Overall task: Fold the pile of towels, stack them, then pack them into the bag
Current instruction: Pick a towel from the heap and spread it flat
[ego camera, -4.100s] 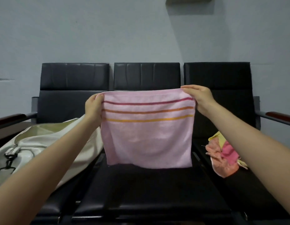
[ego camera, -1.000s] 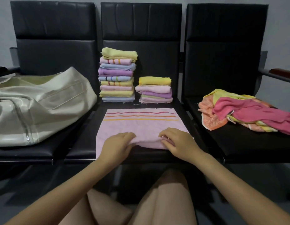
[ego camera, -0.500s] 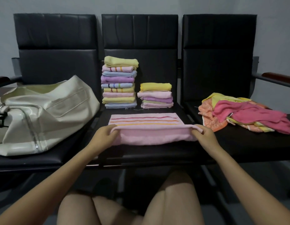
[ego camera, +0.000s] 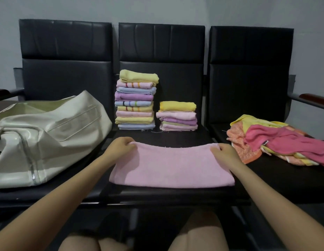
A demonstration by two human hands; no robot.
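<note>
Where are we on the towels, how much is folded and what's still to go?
Done: two stacks, a tall one and a short one, stand on the middle seat. In hand: the left hand and right hand pinch the far corners of a pink towel folded over. Left: the loose pile on the right seat; nothing shows packed in the bag.

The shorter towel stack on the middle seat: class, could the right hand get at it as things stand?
Probably yes: the shorter stack sits just behind the pink towel the right hand holds, nothing between them.
</note>
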